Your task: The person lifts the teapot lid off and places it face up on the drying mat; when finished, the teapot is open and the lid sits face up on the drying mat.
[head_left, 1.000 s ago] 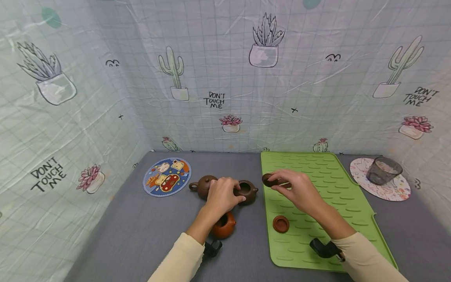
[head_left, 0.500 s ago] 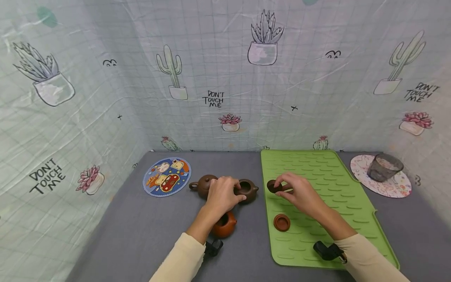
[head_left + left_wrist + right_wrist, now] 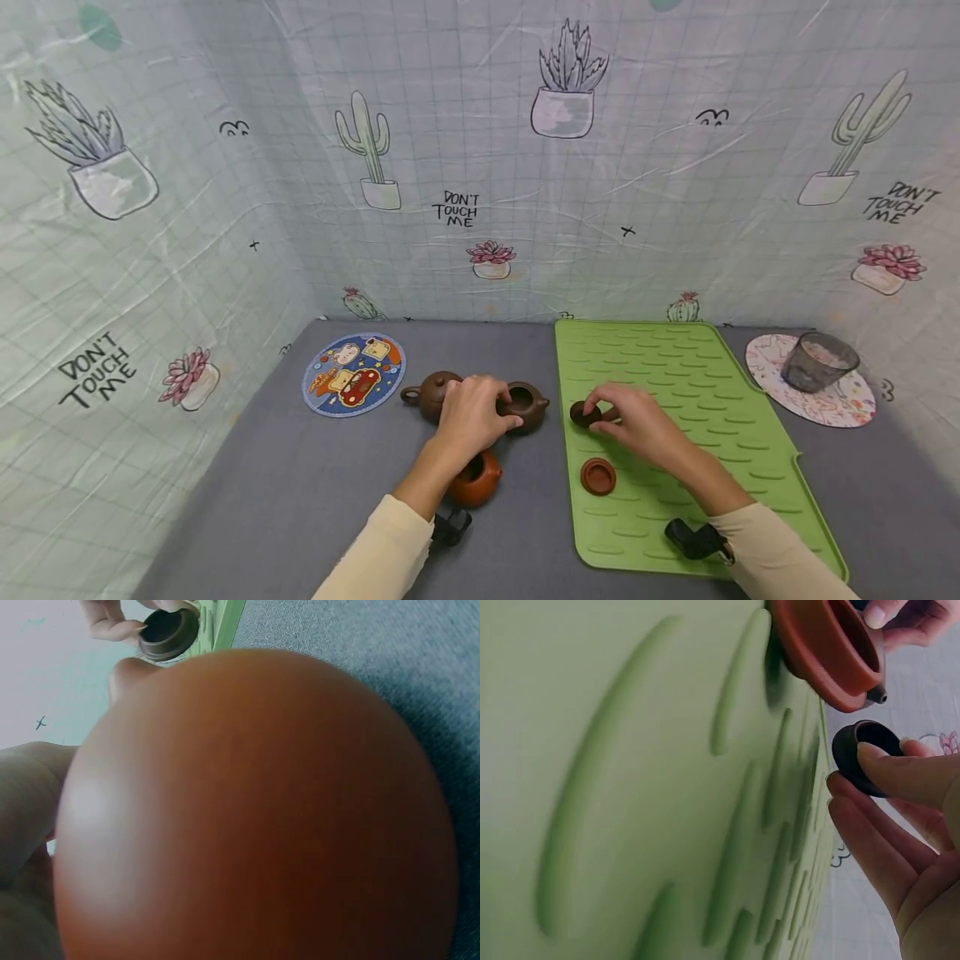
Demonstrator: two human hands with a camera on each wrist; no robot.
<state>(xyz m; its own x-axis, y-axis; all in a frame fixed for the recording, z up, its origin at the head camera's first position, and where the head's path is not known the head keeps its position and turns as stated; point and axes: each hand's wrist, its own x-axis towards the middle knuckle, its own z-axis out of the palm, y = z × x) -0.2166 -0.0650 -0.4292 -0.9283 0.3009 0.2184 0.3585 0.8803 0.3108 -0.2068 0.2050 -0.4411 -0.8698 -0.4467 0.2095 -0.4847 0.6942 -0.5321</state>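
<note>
My left hand [image 3: 476,410] grips the near-left side of an open dark brown teapot [image 3: 534,398], whose spout points right. Behind that hand, to the left, stands a second brown teapot [image 3: 432,398] with its lid on. An orange-brown teapot [image 3: 480,482], lidless, sits under my left wrist and fills much of the left wrist view. With thumb and fingers my right hand [image 3: 637,421] pinches a dark brown teapot lid [image 3: 582,415], hollow side up, low over the left edge of the green mat [image 3: 675,350]. Nearer me on the mat lies a reddish-brown lid [image 3: 597,476], also hollow side up.
A round blue cartoon coaster [image 3: 354,375] lies at the back left of the grey table [image 3: 285,500]. At the far right, a smoky cup [image 3: 819,362] stands on a pink-patterned round coaster [image 3: 840,408]. A printed curtain [image 3: 420,250] encloses the back and sides.
My right hand has brought the dark brown lid slightly right and toward me, down closer to the mat. The left hand has kept its place on the open teapot.
</note>
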